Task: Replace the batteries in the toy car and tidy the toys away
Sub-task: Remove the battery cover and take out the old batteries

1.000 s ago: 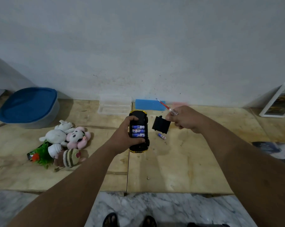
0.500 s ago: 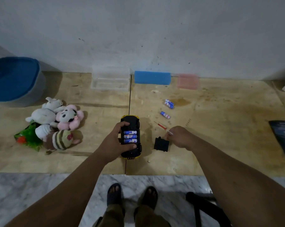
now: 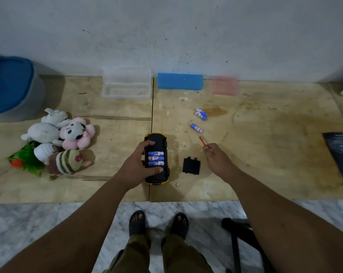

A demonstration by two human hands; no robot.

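**Compartment open, cover off, screwdriver in hand**

The toy car (image 3: 156, 158) lies upside down on the wooden board (image 3: 265, 164), straddling the seam between 2 panels. The left hand (image 3: 136, 170) grips it from the left side, fingers curled over the front of the underside and thumb pressed near the rear, so its grasp is closed around the car body. 3 blue batteries (image 3: 156, 158) sit side by side in the open compartment. The black cover (image 3: 191, 166) lies flat on the board just right of the car, apart from both hands. The right hand (image 3: 217, 161) pinches a red-handled screwdriver (image 3: 202, 141), its tip pointing away toward 3 loose batteries (image 3: 200, 120) farther back.

Judging from this, refitting the cover looks like the next step. The risks:

- The loose batteries look the same as those fitted, so old and new could be mixed up.
- Any cover screw is too small to make out here; it could be lost among the crumbs on the board.
- Picking up the cover while the right hand holds the screwdriver invites a fumble.
- The soft toys (image 3: 56, 144) and the blue-lidded bin (image 3: 11, 87) wait at the left, untouched.
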